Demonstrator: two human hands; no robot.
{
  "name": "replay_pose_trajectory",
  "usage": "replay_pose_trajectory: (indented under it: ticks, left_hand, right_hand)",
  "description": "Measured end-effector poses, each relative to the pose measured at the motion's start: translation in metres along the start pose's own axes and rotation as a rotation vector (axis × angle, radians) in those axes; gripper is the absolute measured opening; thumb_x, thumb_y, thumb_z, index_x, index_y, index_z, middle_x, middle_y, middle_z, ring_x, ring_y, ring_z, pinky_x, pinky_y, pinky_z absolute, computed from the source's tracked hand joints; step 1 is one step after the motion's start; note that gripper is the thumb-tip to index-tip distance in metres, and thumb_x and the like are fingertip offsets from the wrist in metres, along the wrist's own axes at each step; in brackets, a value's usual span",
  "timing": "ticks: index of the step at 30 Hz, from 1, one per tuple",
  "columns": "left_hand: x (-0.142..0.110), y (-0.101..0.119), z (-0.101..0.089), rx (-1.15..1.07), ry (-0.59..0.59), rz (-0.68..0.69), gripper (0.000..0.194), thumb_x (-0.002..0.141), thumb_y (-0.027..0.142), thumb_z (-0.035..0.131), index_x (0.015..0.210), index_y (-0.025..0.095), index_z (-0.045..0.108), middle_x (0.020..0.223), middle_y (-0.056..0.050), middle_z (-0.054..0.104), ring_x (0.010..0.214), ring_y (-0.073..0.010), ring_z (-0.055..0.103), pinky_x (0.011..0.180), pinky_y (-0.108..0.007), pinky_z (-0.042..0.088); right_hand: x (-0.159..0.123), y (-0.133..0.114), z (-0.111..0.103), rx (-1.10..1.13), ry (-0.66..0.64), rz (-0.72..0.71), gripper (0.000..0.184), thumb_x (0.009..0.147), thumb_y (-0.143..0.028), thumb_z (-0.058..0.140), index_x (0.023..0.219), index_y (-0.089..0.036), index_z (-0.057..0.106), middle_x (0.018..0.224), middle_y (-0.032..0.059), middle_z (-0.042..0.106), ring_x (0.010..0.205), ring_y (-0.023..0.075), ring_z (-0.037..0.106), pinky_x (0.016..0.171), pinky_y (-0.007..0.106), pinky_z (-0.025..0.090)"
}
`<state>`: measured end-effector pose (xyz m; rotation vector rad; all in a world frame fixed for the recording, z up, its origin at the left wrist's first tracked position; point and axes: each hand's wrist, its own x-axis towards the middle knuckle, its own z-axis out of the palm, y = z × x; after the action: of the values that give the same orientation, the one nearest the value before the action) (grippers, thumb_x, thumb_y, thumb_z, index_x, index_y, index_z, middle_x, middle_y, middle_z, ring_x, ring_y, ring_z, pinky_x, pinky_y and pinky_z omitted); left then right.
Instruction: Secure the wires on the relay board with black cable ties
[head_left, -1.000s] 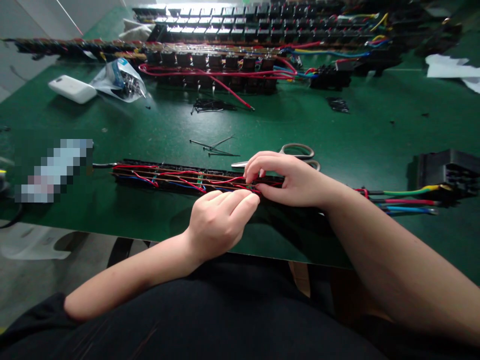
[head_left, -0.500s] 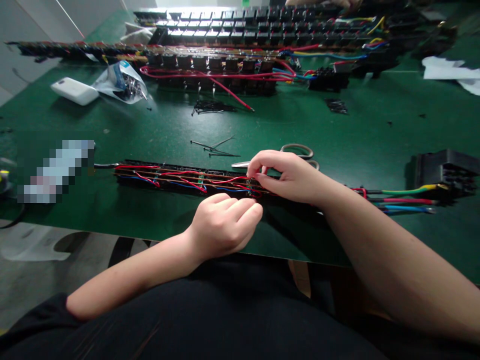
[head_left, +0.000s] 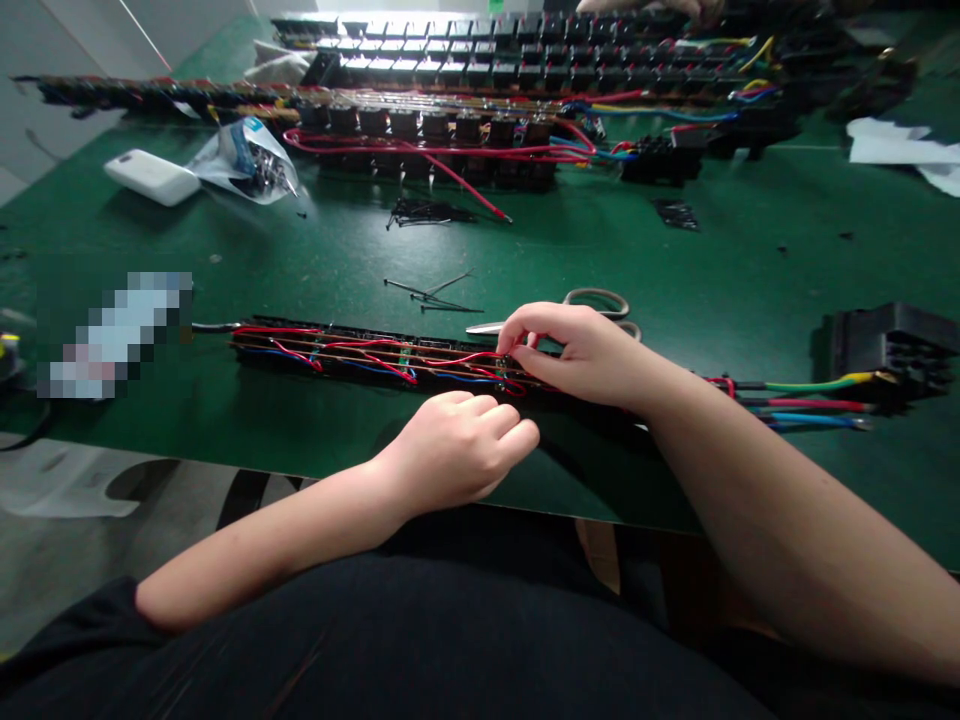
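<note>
A long black strip of modules (head_left: 360, 358) with red and blue wires along its top lies across the table before me. My right hand (head_left: 574, 345) is over its middle, thumb and fingertips pinched together at the wires; what they grip is too small to make out. Just in front of the strip is my left hand (head_left: 457, 445), closed in a fist with its back toward me, so anything inside is hidden. Scissors (head_left: 596, 300) lie behind the right hand, their blade tip showing left of it. Several black cable ties (head_left: 431, 293) are scattered behind the strip.
Similar wired strips (head_left: 480, 65) are stacked at the back of the green table (head_left: 315, 250). A white rectangular object (head_left: 154, 178), a plastic bag (head_left: 251, 165) and a pile of cable ties (head_left: 427, 212) sit toward the back. A black connector block (head_left: 881, 345) ends the strip's coloured leads at right.
My left hand, still closed, has moved slightly right and turned a little. My right hand stays pinched at the same spot on the strip.
</note>
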<state>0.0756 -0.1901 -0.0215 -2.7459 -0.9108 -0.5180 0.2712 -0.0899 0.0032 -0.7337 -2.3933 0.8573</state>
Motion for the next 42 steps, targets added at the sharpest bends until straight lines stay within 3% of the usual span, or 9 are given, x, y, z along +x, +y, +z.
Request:
replay_pose_trajectory:
  ticks: [4, 19, 29, 42]
  left_hand:
    - [0.0004, -0.0009, 0.0006, -0.071, -0.065, 0.094, 0.012, 0.099, 0.02, 0.053, 0.091, 0.021, 0.062, 0.086, 0.001, 0.07, 0.071, -0.0142, 0.065, 0.062, -0.03, 0.047]
    - [0.0012, -0.0033, 0.0045, -0.181, -0.11, 0.069, 0.018, 0.102, 0.021, 0.05, 0.095, 0.02, 0.067, 0.09, 0.0, 0.07, 0.075, -0.0141, 0.067, 0.064, -0.031, 0.046]
    - [0.0007, -0.0033, 0.0046, -0.189, -0.072, 0.06, 0.018, 0.102, 0.022, 0.052, 0.093, 0.021, 0.067, 0.091, 0.001, 0.071, 0.074, -0.0138, 0.066, 0.065, -0.03, 0.048]
    - [0.0008, -0.0024, 0.0033, -0.18, -0.068, 0.079, 0.016, 0.101, 0.021, 0.052, 0.092, 0.021, 0.065, 0.089, 0.001, 0.07, 0.073, -0.0158, 0.066, 0.064, -0.031, 0.048]
  right_hand:
    - [-0.0003, -0.0008, 0.0003, -0.003, -0.003, 0.012, 0.013, 0.089, -0.016, 0.057, 0.092, -0.019, 0.069, 0.091, 0.0045, 0.075, 0.079, 0.0159, 0.065, 0.073, 0.03, 0.051]
    - [0.0004, -0.0028, -0.0022, 0.007, -0.062, 0.059, 0.012, 0.088, -0.023, 0.065, 0.097, -0.019, 0.072, 0.093, 0.0046, 0.077, 0.081, 0.0162, 0.068, 0.074, 0.03, 0.052]
    - [0.0009, 0.0028, 0.0058, -0.026, 0.106, 0.204, 0.01, 0.088, -0.028, 0.068, 0.087, -0.018, 0.071, 0.078, 0.0023, 0.073, 0.068, 0.014, 0.061, 0.067, 0.029, 0.048]
    - [0.0005, -0.0038, -0.0006, 0.007, -0.057, 0.142, 0.017, 0.09, -0.033, 0.068, 0.091, -0.017, 0.073, 0.084, 0.0043, 0.073, 0.076, 0.016, 0.064, 0.07, 0.029, 0.05]
